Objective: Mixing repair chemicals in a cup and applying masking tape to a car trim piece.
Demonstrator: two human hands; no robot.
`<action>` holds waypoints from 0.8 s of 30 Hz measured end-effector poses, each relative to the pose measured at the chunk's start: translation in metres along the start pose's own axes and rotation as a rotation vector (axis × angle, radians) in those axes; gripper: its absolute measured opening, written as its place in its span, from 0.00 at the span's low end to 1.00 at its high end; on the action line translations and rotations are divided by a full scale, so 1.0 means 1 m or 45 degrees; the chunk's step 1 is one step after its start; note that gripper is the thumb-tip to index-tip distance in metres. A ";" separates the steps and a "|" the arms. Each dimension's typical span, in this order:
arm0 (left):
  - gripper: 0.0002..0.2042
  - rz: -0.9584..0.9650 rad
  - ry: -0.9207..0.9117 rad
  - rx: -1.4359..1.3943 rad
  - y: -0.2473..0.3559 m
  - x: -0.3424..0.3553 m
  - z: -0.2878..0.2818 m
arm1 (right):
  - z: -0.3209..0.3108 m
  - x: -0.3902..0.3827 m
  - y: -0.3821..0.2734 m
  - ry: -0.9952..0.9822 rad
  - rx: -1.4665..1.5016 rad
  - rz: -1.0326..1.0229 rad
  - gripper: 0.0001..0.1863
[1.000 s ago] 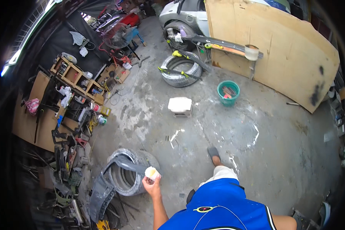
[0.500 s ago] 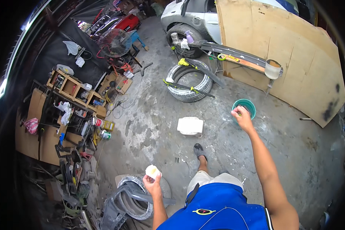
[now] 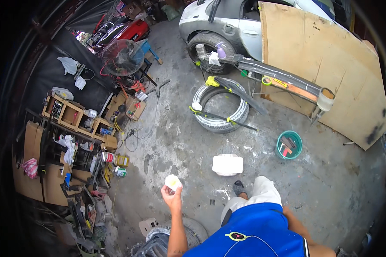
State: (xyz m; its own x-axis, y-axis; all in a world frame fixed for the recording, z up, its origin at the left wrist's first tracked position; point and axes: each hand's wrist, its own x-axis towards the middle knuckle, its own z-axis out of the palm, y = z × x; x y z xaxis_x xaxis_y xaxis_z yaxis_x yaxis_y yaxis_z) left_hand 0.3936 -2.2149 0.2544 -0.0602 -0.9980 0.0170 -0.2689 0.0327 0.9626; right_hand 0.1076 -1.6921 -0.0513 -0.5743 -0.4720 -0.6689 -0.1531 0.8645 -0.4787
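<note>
My left hand [image 3: 172,199] is closed round a small white piece [image 3: 173,183] with a pale yellow patch on top, held up above the floor. I cannot make out whether it is a cup or a lump. My right forearm [image 3: 299,227] lies along my right side, and its hand is hidden behind my shirt and shorts by the hip. Ahead of me a white-topped block or box [image 3: 227,164] sits on the floor. To its right stands a green bucket [image 3: 301,145] holding several dark and reddish strips.
A tyre [image 3: 201,115] with black-and-yellow strips across it lies ahead. Beyond stands a car [image 3: 249,34], with a long dark panel [image 3: 283,70] and a board [image 3: 313,51] nearby. Shelves [image 3: 75,118], a fan [image 3: 123,58] and clutter line the left. More tyres [image 3: 197,231] lie beside me.
My right hand has left the bucket and drawn back to my hip, out of sight. The left hand still holds the white piece. My view has shifted.
</note>
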 end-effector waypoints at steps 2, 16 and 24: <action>0.33 0.017 -0.011 -0.076 0.010 0.033 0.028 | 0.005 0.001 -0.011 -0.112 0.042 0.104 0.16; 0.31 -0.104 -0.006 0.067 0.066 0.145 0.210 | -0.061 0.189 -0.146 -0.365 0.244 0.167 0.15; 0.28 -0.012 0.033 -0.010 0.117 0.218 0.276 | -0.161 0.329 -0.236 -0.160 0.442 0.090 0.15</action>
State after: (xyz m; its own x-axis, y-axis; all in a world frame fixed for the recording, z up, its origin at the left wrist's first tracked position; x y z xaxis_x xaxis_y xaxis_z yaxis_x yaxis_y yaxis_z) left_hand 0.0842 -2.4135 0.2959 -0.0329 -0.9994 0.0144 -0.2620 0.0226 0.9648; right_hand -0.1745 -2.0236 -0.0674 -0.4673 -0.4494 -0.7614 0.1776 0.7959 -0.5788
